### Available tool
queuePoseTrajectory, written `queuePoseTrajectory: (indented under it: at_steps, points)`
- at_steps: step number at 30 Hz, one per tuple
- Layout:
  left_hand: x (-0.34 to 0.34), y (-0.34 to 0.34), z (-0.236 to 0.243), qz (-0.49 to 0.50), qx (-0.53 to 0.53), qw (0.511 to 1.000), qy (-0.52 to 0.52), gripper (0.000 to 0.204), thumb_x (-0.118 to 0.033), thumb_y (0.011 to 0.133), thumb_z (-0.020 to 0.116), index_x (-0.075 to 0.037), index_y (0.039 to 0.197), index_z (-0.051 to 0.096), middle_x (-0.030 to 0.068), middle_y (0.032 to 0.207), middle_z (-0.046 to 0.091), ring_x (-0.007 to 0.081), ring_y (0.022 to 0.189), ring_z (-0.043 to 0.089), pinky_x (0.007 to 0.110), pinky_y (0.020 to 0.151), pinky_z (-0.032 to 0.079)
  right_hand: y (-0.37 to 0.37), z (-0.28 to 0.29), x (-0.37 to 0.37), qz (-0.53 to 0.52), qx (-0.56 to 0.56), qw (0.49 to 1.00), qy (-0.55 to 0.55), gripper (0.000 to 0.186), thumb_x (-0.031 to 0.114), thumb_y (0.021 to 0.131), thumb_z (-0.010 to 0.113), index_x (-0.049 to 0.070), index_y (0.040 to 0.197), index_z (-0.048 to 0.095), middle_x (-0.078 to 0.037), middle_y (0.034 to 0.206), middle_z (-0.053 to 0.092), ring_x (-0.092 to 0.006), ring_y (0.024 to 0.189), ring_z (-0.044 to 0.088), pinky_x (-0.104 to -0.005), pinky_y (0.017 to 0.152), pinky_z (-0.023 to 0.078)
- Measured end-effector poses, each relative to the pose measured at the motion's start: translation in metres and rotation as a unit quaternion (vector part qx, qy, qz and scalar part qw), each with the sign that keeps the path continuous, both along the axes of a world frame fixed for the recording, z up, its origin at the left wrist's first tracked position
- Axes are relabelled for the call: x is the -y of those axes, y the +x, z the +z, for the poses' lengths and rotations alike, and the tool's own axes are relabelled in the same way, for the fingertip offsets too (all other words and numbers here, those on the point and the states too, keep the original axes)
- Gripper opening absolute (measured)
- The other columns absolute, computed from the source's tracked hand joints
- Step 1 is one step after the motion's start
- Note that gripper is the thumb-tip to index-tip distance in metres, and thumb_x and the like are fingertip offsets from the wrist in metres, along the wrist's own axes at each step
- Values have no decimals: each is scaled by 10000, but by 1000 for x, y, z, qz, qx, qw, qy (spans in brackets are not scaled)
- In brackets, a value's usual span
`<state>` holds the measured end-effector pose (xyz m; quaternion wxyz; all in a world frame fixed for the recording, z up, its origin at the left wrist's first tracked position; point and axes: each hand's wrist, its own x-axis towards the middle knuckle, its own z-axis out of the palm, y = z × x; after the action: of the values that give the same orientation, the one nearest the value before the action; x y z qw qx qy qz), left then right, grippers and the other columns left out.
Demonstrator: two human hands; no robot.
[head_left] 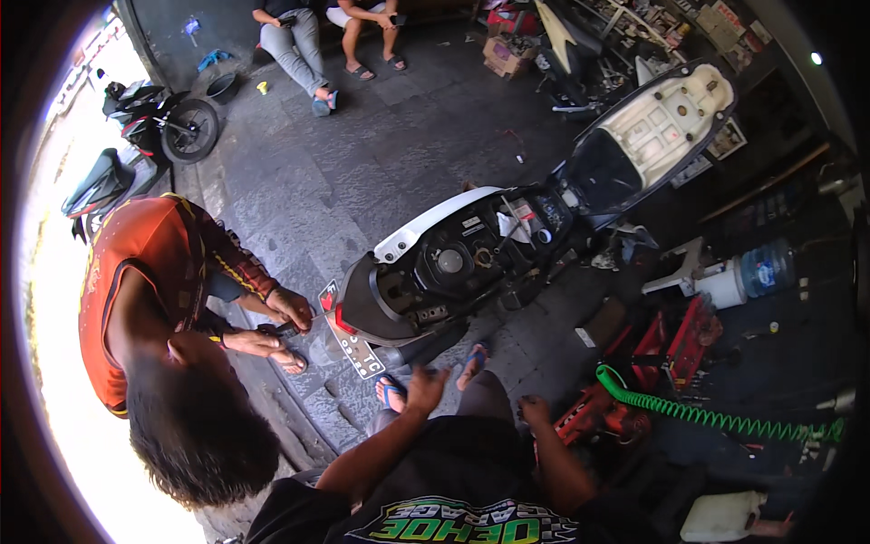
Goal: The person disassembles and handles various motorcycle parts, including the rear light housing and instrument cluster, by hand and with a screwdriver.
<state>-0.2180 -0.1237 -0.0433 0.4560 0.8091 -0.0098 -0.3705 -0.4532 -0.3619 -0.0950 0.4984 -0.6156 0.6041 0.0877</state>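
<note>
My left hand [426, 391] is raised in front of me near the rear of a scooter [449, 263]. Its fingers look apart, with nothing visible in them. Lower to the right, my right hand [534, 411] hangs by my thigh near a red floor jack-like tool [605, 412]; its fingers are too dark to read. The scooter's rear panels are partly off, and its underseat area shows, with the fuel cap [449, 261] in the middle. A licence plate [360, 354] hangs below the red tail light [343, 319]. The seat base [675, 122] is flipped up at the front.
At left a co-worker in an orange shirt [149, 263] bends toward the tail, holding a small dark item. A green coiled air hose [716, 419], red toolbox [684, 343] and water bottle [767, 269] are at right. Two people sit at the back; motorbikes [154, 118] stand far left.
</note>
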Motion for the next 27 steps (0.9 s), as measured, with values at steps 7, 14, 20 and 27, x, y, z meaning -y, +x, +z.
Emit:
queuePoseTrajectory:
  at_steps: [7, 14, 20, 27]
  points:
    - [79, 30, 62, -62, 244, 966, -52, 250, -230, 930, 634, -22, 1040, 715, 212, 988, 708, 408, 944, 678, 450, 814, 544, -59, -37, 51, -41, 67, 997, 4, 213, 198, 888, 690, -11, 930, 694, -49, 807, 668, -162, 679, 630, -328, 587, 500]
    - [113, 93, 90, 104, 366, 925, 16, 243, -136, 912, 650, -21, 1125, 663, 214, 1042, 683, 422, 936, 672, 463, 790, 549, -73, -3, 138, 65, -23, 997, -33, 228, 140, 913, 660, -43, 1047, 677, -96, 919, 694, -237, 774, 669, -410, 737, 542]
    - [63, 27, 69, 66, 320, 945, -13, 271, -197, 923, 631, -56, 1154, 649, 190, 1059, 677, 416, 918, 672, 481, 762, 554, 229, 148, 23, 406, 233, 875, -122, 475, 180, 912, 639, 31, 1360, 580, -235, 995, 706, -344, 883, 699, -397, 800, 521]
    - [-109, -54, 12, 117, 148, 973, 131, 298, -244, 903, 644, -21, 1094, 697, 231, 1001, 714, 401, 912, 702, 466, 793, 561, 381, 171, -63, 501, 69, 820, -268, 741, 169, 859, 585, 105, 1553, 334, -321, 1071, 683, -483, 1015, 660, -546, 911, 512]
